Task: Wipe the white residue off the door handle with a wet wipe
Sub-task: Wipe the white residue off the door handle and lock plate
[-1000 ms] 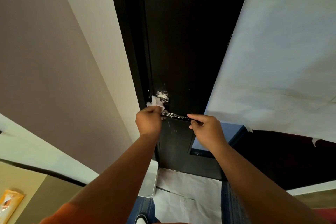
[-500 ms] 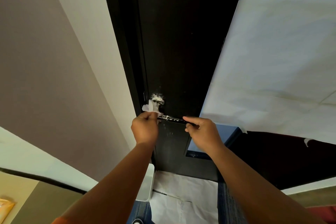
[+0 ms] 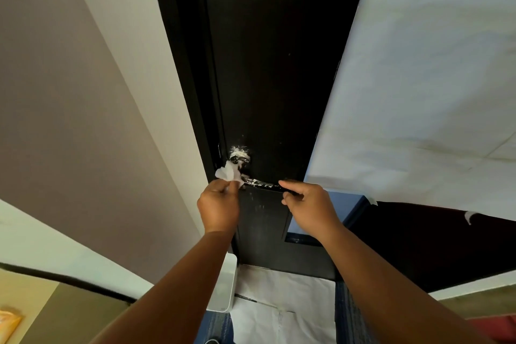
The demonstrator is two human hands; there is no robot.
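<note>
Left hand [image 3: 219, 205] pinched the soft, light wet wipe [image 3: 229, 172] against the stiff door handle [image 3: 261, 183]. Right hand [image 3: 310, 208] curled round its right end, probably the best bracing spot. The white residue [image 3: 239, 151] looked crusty.

So the door handle [image 3: 261, 184] sits at the left edge of the door [image 3: 273, 64]: wet wipe [image 3: 229, 173] and left hand [image 3: 219, 208] at its left end, right hand [image 3: 310, 209] on its right end, bin [image 3: 223, 288] on the floor [image 3: 349, 315] below.

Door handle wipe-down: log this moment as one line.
stage: wiping | left hand: pinches wet wipe at door handle base | right hand: grips handle's free end | white residue: visible on handle
</note>
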